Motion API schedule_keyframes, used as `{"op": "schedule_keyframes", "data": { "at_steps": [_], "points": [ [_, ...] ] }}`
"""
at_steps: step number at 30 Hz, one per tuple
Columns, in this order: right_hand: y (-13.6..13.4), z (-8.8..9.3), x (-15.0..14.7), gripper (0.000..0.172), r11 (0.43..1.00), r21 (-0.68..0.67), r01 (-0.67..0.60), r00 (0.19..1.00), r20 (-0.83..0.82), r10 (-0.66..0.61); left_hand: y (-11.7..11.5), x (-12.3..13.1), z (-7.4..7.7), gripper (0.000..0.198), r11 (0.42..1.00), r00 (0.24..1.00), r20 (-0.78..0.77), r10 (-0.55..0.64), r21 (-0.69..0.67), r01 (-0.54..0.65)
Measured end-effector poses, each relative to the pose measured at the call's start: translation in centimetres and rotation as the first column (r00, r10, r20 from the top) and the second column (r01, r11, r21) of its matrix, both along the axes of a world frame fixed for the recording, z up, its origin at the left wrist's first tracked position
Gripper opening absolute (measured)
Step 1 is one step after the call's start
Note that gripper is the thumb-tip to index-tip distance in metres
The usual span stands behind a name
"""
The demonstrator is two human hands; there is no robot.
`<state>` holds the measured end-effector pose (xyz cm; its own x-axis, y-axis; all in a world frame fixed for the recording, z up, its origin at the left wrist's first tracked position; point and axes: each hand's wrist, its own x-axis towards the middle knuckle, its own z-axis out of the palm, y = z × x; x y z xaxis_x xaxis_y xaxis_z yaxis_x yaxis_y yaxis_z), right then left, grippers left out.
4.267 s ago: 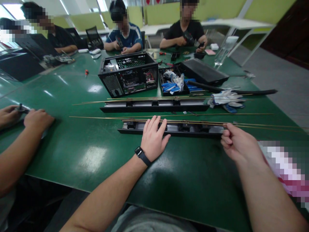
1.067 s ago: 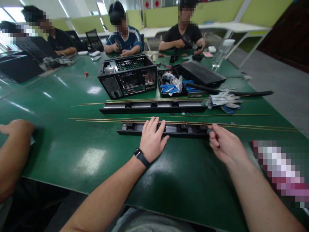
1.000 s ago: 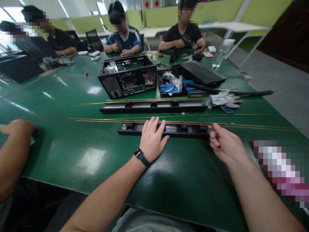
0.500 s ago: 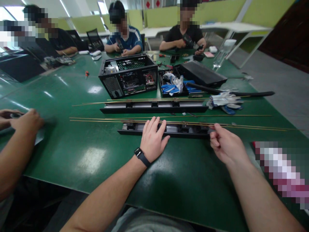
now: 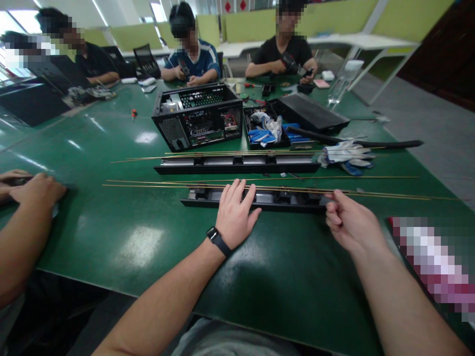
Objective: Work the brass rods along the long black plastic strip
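Fingers [image 5: 336, 195] of our right hand [image 5: 356, 217] are pinching a thin brass-coloured rod [image 5: 141, 186] near the nearer black channel's [image 5: 289, 207] right end, the rod running lengthwise along it, while our left hand [image 5: 235, 210] is resting, spread and gripless, left of its middle.

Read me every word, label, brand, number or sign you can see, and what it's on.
No readable text in view.
Near rail: none legible.
Watch: screen too small to read.
Red wall signs: too small, blurred.
PC case: any labels too small.
Pink-white item: pixelated, unreadable.
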<state>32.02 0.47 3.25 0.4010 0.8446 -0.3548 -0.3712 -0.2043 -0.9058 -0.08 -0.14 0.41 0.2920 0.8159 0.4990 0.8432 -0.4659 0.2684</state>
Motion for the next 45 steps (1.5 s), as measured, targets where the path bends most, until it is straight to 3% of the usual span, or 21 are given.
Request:
{"op": "schedule_keyframes", "data": {
  "at_steps": [4,9,15,22,28,35,39,45],
  "points": [
    [0.2,0.1,0.5,0.034,0.998,-0.012,0.055,0.998,-0.007,-0.056,0.0,0.0,0.0,0.063,1.000,1.000,-0.003,-0.002,-0.007,0.002],
    [0.1,-0.2,0.1,0.037,0.999,0.018,-0.038,0.999,0.006,0.037,0.0,0.0,0.1,0.062,1.000,1.000,-0.012,-0.002,-0.014,0.002],
    [0.3,-0.4,0.8,0.030,0.998,-0.008,0.062,0.998,-0.020,-0.062,0.0,0.2,0.4,0.064,0.999,0.999,-0.038,0.014,-0.046,-0.016],
    [0.2,-0.3,0.2,0.026,1.000,-0.024,-0.003,1.000,-0.001,0.003,0.0,0.2,0.4,0.065,0.999,0.999,-0.034,0.016,-0.043,-0.017],
    [0.3,-0.4,0.5,0.027,0.998,-0.001,0.066,0.998,-0.016,-0.066,0.0,0.2,0.3,0.063,1.000,0.999,-0.037,0.007,-0.014,-0.008],
    [0.2,-0.3,-0.4,0.035,0.999,0.012,-0.045,0.999,-0.010,0.045,0.1,0.1,0.1,0.065,1.000,0.999,-0.032,0.013,-0.013,-0.014],
    [0.2,-0.3,-0.4,0.039,1.000,0.006,-0.007,1.000,-0.021,0.007,0.1,0.0,0.1,0.065,1.000,0.999,-0.039,0.010,-0.007,-0.010],
    [0.2,0.1,-0.3,0.031,1.000,0.013,0.025,0.999,-0.024,-0.025,0.2,0.0,0.1,0.064,1.000,0.999,-0.036,0.001,0.017,0.000]
  ]
}}
